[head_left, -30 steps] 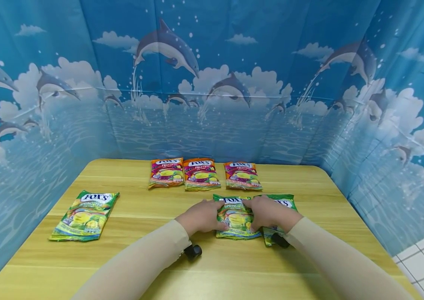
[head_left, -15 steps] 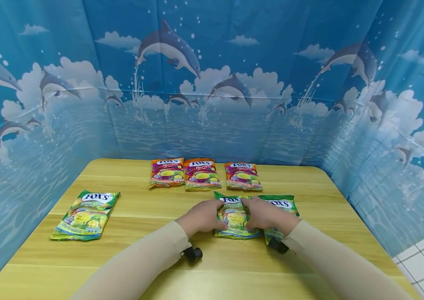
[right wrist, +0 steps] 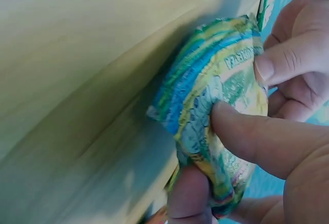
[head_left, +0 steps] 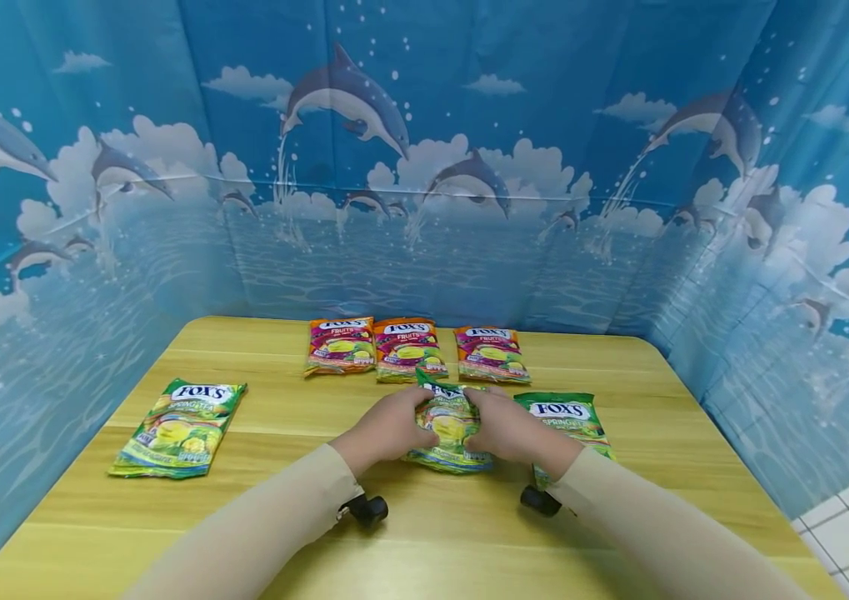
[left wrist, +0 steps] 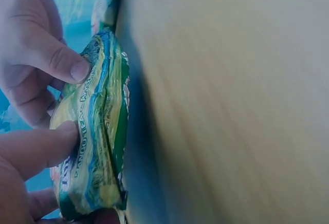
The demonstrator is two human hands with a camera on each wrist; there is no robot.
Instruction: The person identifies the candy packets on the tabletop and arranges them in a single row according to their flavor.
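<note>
A green Fox's Spring Tea candy bag [head_left: 448, 432] is held between both hands near the middle of the table. My left hand [head_left: 388, 423] grips its left side, and my right hand [head_left: 510, 427] grips its right side, thumbs on the printed front. Both wrist views show the candy bag [left wrist: 87, 136] bulging and creased, its lower edge raised a little off the wood. In the right wrist view the right fingers curl behind the candy bag [right wrist: 226, 80]. A second green candy bag [head_left: 562, 410] lies just right, partly covered by the right hand and wrist.
Three orange-and-purple Fox's Fruits bags lie along the back: a left one [head_left: 342, 346], a middle one [head_left: 409, 350] and a right one [head_left: 491, 354]. Another green bag [head_left: 180, 429] lies at the table's left. A dolphin-print curtain [head_left: 424, 250] surrounds the wooden table [head_left: 424, 550].
Both hands have shifted the held candy bag slightly left, away from the green bag on the right, and its top edge has tilted up. The other bags stay in place.
</note>
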